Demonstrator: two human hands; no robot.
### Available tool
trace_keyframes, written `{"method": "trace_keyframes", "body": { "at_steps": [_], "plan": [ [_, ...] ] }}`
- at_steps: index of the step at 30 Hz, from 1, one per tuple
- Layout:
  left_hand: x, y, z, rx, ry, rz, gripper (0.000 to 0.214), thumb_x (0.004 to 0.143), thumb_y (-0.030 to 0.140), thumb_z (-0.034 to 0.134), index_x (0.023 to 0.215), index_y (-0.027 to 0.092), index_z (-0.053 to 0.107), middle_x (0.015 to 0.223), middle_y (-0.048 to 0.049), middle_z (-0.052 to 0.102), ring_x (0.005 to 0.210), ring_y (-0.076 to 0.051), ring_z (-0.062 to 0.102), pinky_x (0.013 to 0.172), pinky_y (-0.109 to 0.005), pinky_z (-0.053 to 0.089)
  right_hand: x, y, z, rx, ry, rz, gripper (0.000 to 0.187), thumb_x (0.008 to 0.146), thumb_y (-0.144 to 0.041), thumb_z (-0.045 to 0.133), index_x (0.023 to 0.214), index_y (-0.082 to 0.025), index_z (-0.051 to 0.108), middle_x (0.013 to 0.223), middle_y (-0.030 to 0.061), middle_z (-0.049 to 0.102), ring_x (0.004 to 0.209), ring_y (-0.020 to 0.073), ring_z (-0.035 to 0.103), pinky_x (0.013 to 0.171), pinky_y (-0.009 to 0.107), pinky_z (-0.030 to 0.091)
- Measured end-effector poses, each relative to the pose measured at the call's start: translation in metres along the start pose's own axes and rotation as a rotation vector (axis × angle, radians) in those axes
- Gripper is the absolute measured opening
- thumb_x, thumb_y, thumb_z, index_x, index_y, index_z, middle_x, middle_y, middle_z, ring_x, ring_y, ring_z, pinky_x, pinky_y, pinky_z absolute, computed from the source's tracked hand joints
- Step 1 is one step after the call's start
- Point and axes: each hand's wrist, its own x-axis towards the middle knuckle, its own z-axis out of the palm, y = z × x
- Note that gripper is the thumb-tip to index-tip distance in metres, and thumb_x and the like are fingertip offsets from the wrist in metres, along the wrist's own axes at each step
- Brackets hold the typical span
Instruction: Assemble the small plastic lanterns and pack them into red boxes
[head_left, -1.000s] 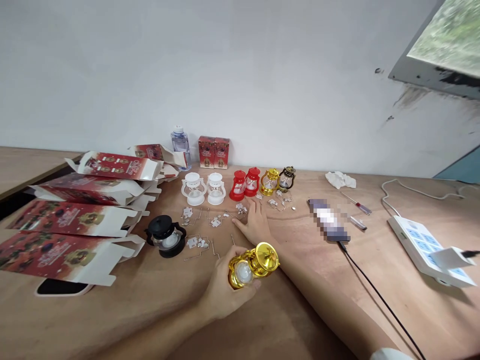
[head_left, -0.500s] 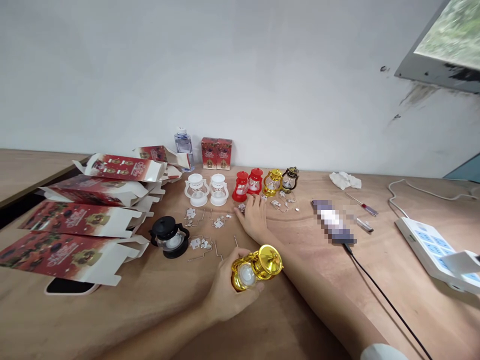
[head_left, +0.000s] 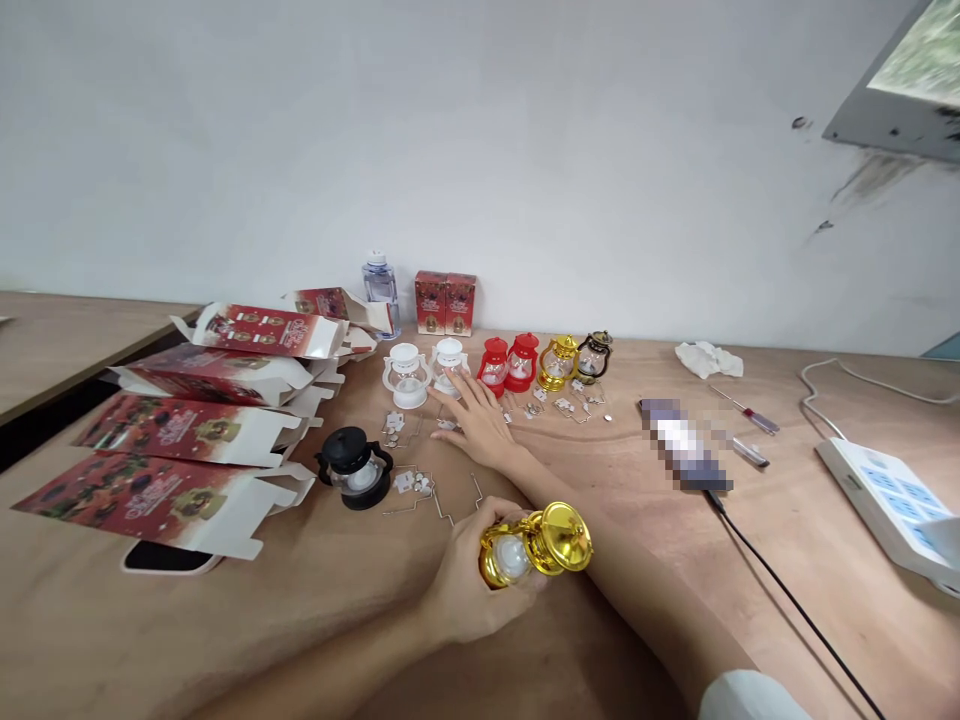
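My left hand (head_left: 463, 585) is closed round a small gold lantern (head_left: 562, 538), tilted with its cap toward the right. Over the table reaches my right hand (head_left: 484, 428), fingers spread, nothing held; its fingertips overlap the right-hand white lantern (head_left: 450, 355), and I cannot tell if they touch. Another white lantern (head_left: 406, 378) stands just left. Right of that hand are two red lanterns (head_left: 523, 362), a gold one (head_left: 558, 363) and a dark bronze one (head_left: 595, 357). A black lantern (head_left: 355, 468) stands nearer, beside bent wires and small white parts (head_left: 414, 483). More such parts lie partly under my right hand.
Opened red printed boxes (head_left: 187, 430) cover the left side, with a phone (head_left: 169, 557) partly beneath. A water bottle (head_left: 381, 295) and two closed boxes (head_left: 445, 303) stand by the wall. At right are a blurred-out phone, a screwdriver (head_left: 759, 420), tissue (head_left: 709, 360) and a power strip (head_left: 889, 500).
My right hand has moved left, from in front of the red lanterns to the white ones, its fingers spreading. My left hand keeps the gold lantern. The view has turned slightly left.
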Motion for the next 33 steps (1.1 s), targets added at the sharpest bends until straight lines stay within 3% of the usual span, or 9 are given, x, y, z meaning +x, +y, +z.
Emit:
{"method": "trace_keyframes", "body": {
  "at_steps": [5,9,12,16,21,24,26,29,33],
  "plan": [
    [0.000,-0.002,0.001,-0.015,0.005,0.002,0.031,0.066,0.027,0.069,0.089,0.018,0.050,0.079,-0.0011,0.063,0.069,-0.015,0.058,0.063,-0.025,0.044,0.010,-0.001,0.001,-0.037,0.057,-0.019,0.058,0.086,-0.052,0.053,0.138,-0.027,0.045,0.152,0.0111,0.032,0.138,0.0304,0.029,0.107,0.047,0.028],
    [-0.001,-0.003,0.002,-0.024,0.010,0.017,0.031,0.065,0.028,0.069,0.089,0.019,0.051,0.080,-0.0011,0.063,0.070,-0.015,0.059,0.065,-0.026,0.045,0.009,-0.014,-0.002,0.025,0.048,-0.252,0.034,0.091,-0.046,0.048,0.121,-0.035,0.060,0.148,0.0038,0.040,0.136,0.0258,0.031,0.108,0.045,0.026],
    [-0.001,-0.002,0.003,-0.023,0.003,0.009,0.031,0.066,0.031,0.070,0.088,0.019,0.052,0.080,-0.0014,0.063,0.069,-0.016,0.059,0.064,-0.026,0.046,0.010,-0.020,-0.002,0.090,-0.005,-0.346,0.030,0.090,-0.048,0.048,0.106,-0.034,0.069,0.148,0.0018,0.040,0.138,0.0272,0.027,0.108,0.045,0.026],
    [0.001,-0.001,0.003,-0.044,0.011,0.005,0.031,0.067,0.032,0.070,0.088,0.019,0.052,0.079,-0.0014,0.064,0.067,-0.015,0.058,0.064,-0.026,0.046,0.018,-0.019,0.003,0.151,-0.034,-0.313,0.025,0.087,-0.048,0.054,0.089,-0.033,0.075,0.145,-0.0010,0.044,0.137,0.0275,0.029,0.107,0.048,0.026],
    [0.001,-0.001,0.002,-0.063,0.000,0.018,0.032,0.066,0.032,0.069,0.087,0.019,0.051,0.076,-0.0015,0.063,0.064,-0.013,0.057,0.060,-0.024,0.044,0.027,-0.020,0.009,0.192,-0.004,-0.197,0.018,0.087,-0.036,0.060,0.084,-0.026,0.074,0.143,0.0029,0.047,0.133,0.0264,0.035,0.105,0.047,0.029],
    [0.001,0.002,0.002,-0.072,0.002,0.022,0.032,0.066,0.032,0.069,0.087,0.018,0.051,0.076,-0.0018,0.063,0.063,-0.013,0.056,0.059,-0.023,0.043,0.026,-0.029,0.005,0.348,0.018,-0.106,0.016,0.082,-0.037,0.066,0.089,-0.025,0.072,0.138,0.0041,0.051,0.132,0.0258,0.036,0.106,0.045,0.030],
    [0.001,0.005,0.001,-0.057,0.005,0.024,0.031,0.065,0.032,0.070,0.086,0.018,0.051,0.076,-0.0016,0.063,0.064,-0.013,0.057,0.060,-0.024,0.043,0.024,-0.035,0.002,0.549,-0.029,-0.114,0.029,0.078,-0.037,0.070,0.103,-0.025,0.068,0.132,0.0055,0.056,0.128,0.0233,0.041,0.106,0.042,0.032],
    [0.001,0.006,0.001,-0.045,0.005,0.040,0.030,0.064,0.031,0.069,0.085,0.018,0.052,0.076,-0.0015,0.063,0.062,-0.013,0.056,0.060,-0.023,0.043,0.025,-0.042,0.000,0.867,-0.225,-0.213,0.067,0.070,-0.029,0.077,0.130,-0.020,0.048,0.126,0.0084,0.060,0.124,0.0200,0.048,0.106,0.038,0.034],
    [0.001,0.004,0.001,-0.036,0.004,0.045,0.032,0.064,0.034,0.069,0.086,0.018,0.052,0.077,-0.0023,0.064,0.063,-0.013,0.057,0.059,-0.024,0.043,0.026,-0.046,0.001,1.012,-0.444,-0.244,0.092,0.064,-0.024,0.081,0.140,-0.019,0.031,0.138,0.0134,0.050,0.132,0.0215,0.043,0.110,0.039,0.028]
  ]
}}
